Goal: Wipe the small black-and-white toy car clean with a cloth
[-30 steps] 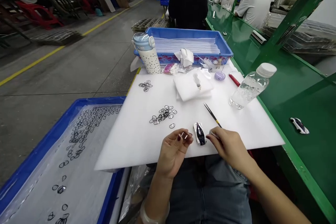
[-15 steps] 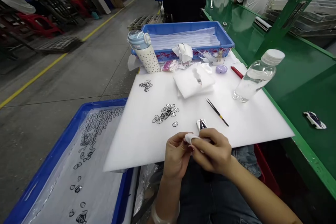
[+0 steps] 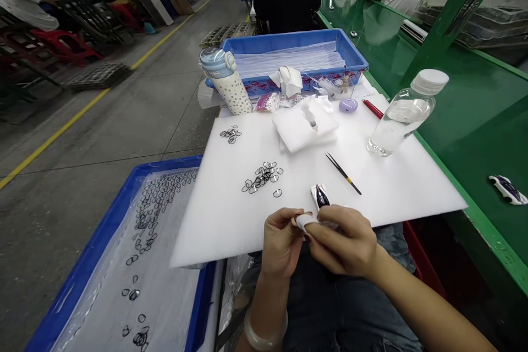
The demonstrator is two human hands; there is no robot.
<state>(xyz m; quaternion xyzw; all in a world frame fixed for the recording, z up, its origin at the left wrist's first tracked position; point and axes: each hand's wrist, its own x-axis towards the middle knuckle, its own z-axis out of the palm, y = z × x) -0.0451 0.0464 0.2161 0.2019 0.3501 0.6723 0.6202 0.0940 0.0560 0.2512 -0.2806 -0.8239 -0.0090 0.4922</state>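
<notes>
My left hand pinches a small clear black-rimmed piece between thumb and fingertips at the near edge of the white foam board. My right hand presses a small white wipe against that piece. Just beyond my fingers a white and dark toy car lies on the board. A pile of the same black-rimmed pieces sits to the left of the car, with a single one apart from it. Black tweezers lie to the right of the car.
A blue tray at my left holds several more pieces. At the board's far end are a folded foam pad, a spotted tumbler, a clear bottle and a blue tray. Another toy car lies on the green belt.
My right hand left the spot beside the toy car and came over to my left hand, now holding the white wipe against the small piece. The view has tipped slightly downward.
</notes>
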